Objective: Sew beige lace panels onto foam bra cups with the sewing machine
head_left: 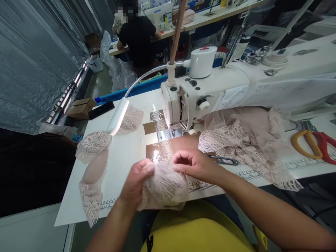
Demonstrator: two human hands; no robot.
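Note:
A pale pink lace bra cup (166, 187) is held up at the table's front edge, in front of the sewing machine (178, 101). My left hand (136, 180) grips its left upper edge between thumb and fingers. At its upper right edge, my right hand (193, 163) pinches the lace between thumb and forefinger. The needle area and the metal needle plate (169, 135) lie just beyond my hands, under the lamp's light. Just right of my right hand lie small dark thread snips (224, 160).
More lace cups (93, 145) lie on the left of the white table (123, 154). A lace heap (244, 140) and scissors with yellow and red handles (307, 144) are on the right. A lamp (118, 117) arches over the left side; a phone (101, 110) lies behind. A co-worker (138, 35) sits beyond.

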